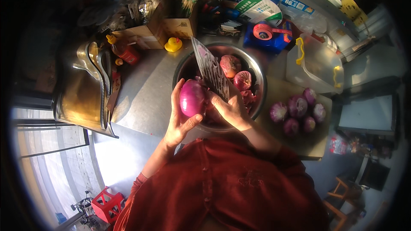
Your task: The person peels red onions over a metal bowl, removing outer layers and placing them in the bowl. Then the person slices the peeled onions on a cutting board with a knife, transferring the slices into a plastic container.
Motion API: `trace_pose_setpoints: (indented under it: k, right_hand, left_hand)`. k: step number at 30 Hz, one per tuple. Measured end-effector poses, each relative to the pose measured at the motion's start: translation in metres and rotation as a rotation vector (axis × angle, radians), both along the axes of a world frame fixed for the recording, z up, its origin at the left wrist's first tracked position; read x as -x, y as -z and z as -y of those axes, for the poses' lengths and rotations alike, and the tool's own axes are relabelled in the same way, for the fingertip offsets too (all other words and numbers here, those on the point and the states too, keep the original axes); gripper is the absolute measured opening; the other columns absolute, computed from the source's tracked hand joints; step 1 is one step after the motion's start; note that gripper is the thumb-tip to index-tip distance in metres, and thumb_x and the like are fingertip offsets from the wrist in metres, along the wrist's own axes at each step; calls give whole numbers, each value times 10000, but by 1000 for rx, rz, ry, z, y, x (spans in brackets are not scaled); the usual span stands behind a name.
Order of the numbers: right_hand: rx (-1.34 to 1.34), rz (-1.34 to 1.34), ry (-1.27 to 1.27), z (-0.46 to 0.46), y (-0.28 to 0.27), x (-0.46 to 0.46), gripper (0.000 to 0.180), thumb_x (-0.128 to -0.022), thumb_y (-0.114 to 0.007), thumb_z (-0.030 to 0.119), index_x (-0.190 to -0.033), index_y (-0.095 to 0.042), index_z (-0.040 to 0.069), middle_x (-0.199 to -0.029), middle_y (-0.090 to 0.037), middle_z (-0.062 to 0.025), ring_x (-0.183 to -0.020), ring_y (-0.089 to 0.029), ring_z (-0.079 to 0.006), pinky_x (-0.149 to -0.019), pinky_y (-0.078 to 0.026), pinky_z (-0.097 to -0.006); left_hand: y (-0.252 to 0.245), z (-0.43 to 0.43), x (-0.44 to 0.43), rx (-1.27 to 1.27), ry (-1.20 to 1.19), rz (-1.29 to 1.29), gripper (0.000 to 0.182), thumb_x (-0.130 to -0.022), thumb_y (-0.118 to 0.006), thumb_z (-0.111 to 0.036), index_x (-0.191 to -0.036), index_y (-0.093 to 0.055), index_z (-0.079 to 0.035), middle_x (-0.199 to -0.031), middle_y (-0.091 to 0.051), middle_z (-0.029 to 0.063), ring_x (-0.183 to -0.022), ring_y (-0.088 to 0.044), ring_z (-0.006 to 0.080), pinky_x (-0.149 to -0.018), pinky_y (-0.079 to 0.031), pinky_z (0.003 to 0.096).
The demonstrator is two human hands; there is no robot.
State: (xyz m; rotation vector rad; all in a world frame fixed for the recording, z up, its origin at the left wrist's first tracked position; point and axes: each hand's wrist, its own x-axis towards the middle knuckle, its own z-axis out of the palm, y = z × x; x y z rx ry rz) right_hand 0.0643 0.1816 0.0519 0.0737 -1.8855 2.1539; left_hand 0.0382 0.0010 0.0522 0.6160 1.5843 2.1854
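Observation:
A shiny red onion rests in my left hand, which cups it from the left and below. My right hand grips a broad kitchen knife, its blade slanting up and away to the left; the handle is hidden in the fist. The right thumb is at the onion's right side, where some skin looks loose. Both hands are over a stainless steel bowl. Inside the bowl are unpeeled onions and loose onion skins.
Several peeled red onions sit on a cutting board at right. Behind it stands a clear plastic bin with yellow handles. A yellow rubber duck, a blue tape dispenser and a cardboard box line the steel counter's back.

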Motion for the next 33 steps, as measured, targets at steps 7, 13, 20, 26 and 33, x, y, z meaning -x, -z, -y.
trace_pose_setpoints:
  k: [7,13,20,26,33]
  right_hand:
    - [65,64,-107,-2,-24,-9,421,-947,-572,-29,-1362,-502,-8,-1019,-636,-81,-829,-644,-140,-760,-539,-270]
    - [-324,-66,65,-3,-37,-8,538,-883,-662,-64,-1387,-510,47,-993,-647,-48,-811,-652,-130,-699,-549,-274]
    - [-149,-65,7,5,-35,-5,523,-865,-671,-75,-1363,-521,-17,-1206,-635,-141,-1057,-642,-188,-901,-533,-293]
    - [-316,-71,48,6,-28,-5,483,-884,-638,-65,-1351,-526,-14,-1237,-634,-137,-1099,-646,-225,-919,-537,-326]
    - [-370,85,130,-1,-22,7,449,-873,-602,-70,-1305,-554,45,-1006,-681,-59,-931,-645,-120,-857,-521,-271]
  left_hand:
    - [-19,-1,11,-247,140,390,897,-784,-740,-343,-1510,-299,-54,-1411,-451,150,-1254,-492,333,-1036,-440,460]
    - [-12,1,10,-166,199,483,798,-773,-707,-422,-1409,-413,-40,-1094,-594,143,-986,-608,285,-750,-562,384]
    - [4,4,3,-113,129,432,541,-927,-632,-362,-1327,-465,-39,-1088,-609,116,-970,-621,221,-664,-557,348]
    - [-1,5,4,-17,140,402,565,-911,-645,-379,-1323,-467,-35,-1052,-620,122,-927,-632,220,-646,-543,329]
    - [-39,-4,-4,79,53,412,718,-844,-668,-426,-1379,-424,-15,-1048,-629,144,-912,-640,215,-646,-497,284]
